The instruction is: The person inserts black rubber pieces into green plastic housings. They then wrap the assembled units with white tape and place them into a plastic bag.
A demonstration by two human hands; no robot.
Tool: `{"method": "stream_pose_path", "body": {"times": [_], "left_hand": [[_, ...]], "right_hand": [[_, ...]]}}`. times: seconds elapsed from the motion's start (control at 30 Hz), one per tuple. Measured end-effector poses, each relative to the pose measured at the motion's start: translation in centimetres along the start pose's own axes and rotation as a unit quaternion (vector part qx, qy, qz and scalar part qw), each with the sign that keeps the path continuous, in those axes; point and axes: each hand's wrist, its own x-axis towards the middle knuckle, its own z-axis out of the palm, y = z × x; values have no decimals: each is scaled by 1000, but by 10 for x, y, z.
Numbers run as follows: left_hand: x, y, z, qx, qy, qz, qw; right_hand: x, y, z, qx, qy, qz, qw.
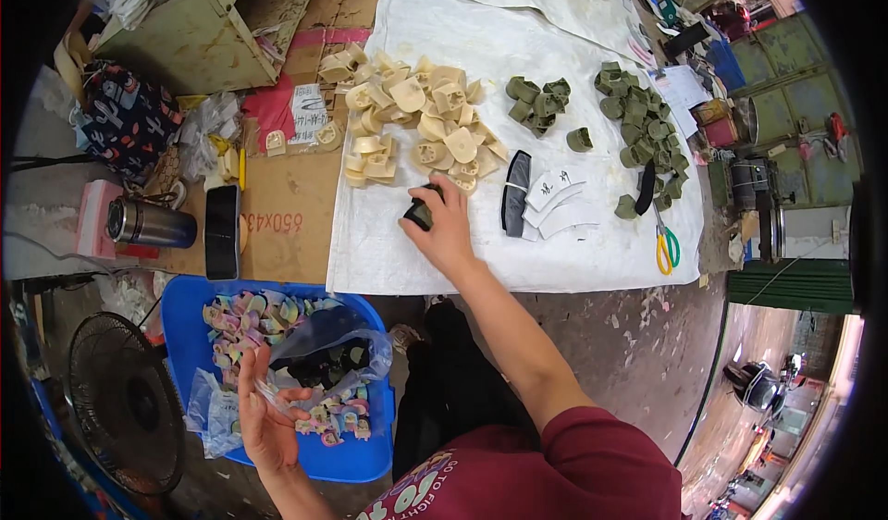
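Note:
My right hand (446,224) is closed around a small dark piece (421,215) just above the white sheet. Close beyond it lies a pile of cream-coloured pieces (435,104), with rounded flat faces and curved bands. Over the blue bin (384,446), my left hand (270,418) has its fingers bent around what looks like the edge of a clear plastic bag (310,330). Dark patterned pieces (328,363) show inside that bag. Around it in the bin are many pastel multicoloured pieces (250,321). What the left fingers grip is partly hidden.
Olive-green pieces (638,117) lie in heaps on the white sheet (416,270). White curved cards (555,205), a bundle of black strips (516,191) and scissors (666,247) lie nearer. At left are a phone (222,233), a steel flask (153,222) and a standing fan (125,400).

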Motion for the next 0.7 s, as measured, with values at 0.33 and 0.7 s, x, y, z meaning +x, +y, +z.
{"method": "stream_pose_path", "body": {"times": [0.33, 0.7], "left_hand": [[-29, 15, -6, -71, -44, -57, 995], [-87, 110, -7, -154, -94, 53, 982]], "right_hand": [[-163, -129, 104, 279, -432, 57, 856], [-103, -117, 73, 158, -437, -164, 870]]}}
